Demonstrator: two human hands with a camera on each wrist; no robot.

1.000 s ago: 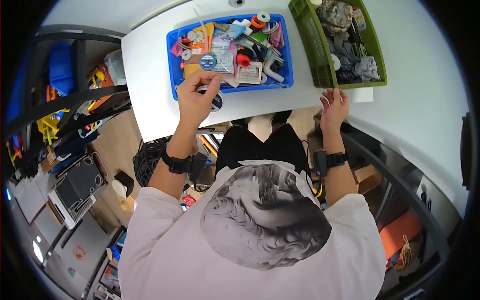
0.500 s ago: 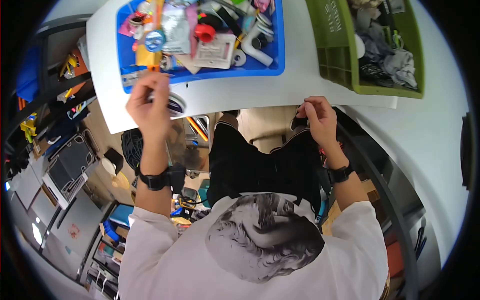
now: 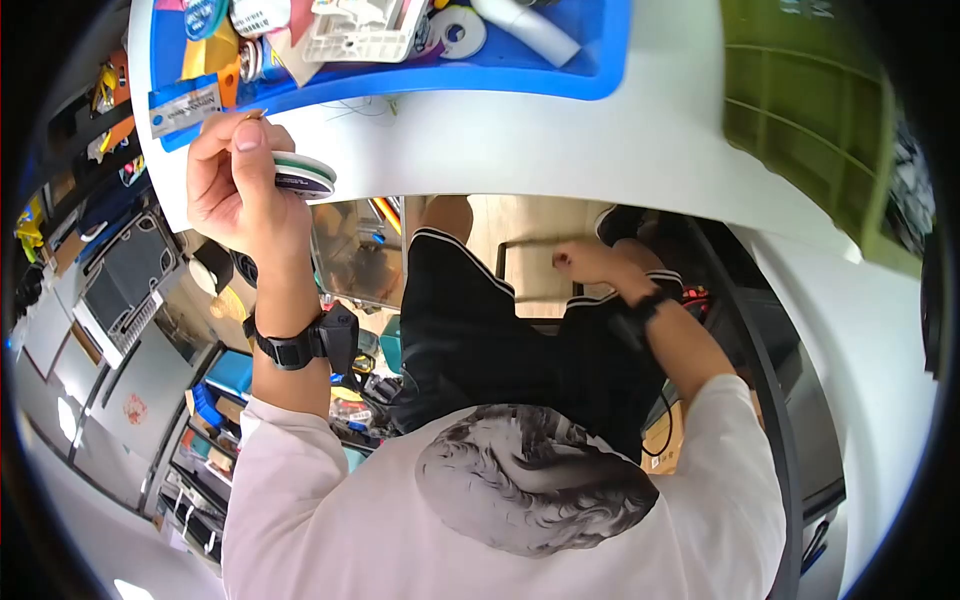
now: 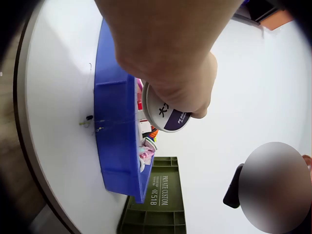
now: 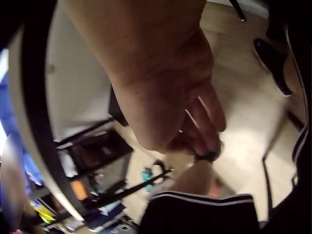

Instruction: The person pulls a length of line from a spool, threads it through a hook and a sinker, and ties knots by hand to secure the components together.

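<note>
My left hand [image 3: 245, 185], raised at the table's front edge before the blue bin [image 3: 420, 85], grips a flat round line spool [image 3: 305, 178]. Its white and purple label [image 4: 176, 119] shows in the left wrist view. Thumb and forefinger come together at a tiny gold-coloured bit [image 3: 256, 115]. Fine line trails on the white tabletop with a small dark piece [image 4: 89, 117] and a small hook [image 4: 99, 129]. Low over my lap, my right hand [image 3: 590, 262] has loosely curled fingers [image 5: 214, 109]; I cannot tell whether they pinch anything.
The blue bin holds packets, a white pipe [image 3: 525, 28], a white plastic frame [image 3: 365, 35] and other small parts. A green crate [image 3: 800, 120] stands to the right. Shelves of tools [image 3: 110, 130] lie at the left. Another person's blurred form [image 4: 275, 187] appears in the left wrist view.
My right hand has dropped from beside the green crate to over my lap. The left hand still grips the spool and is now farther left. The head view has moved closer to the table's front.
</note>
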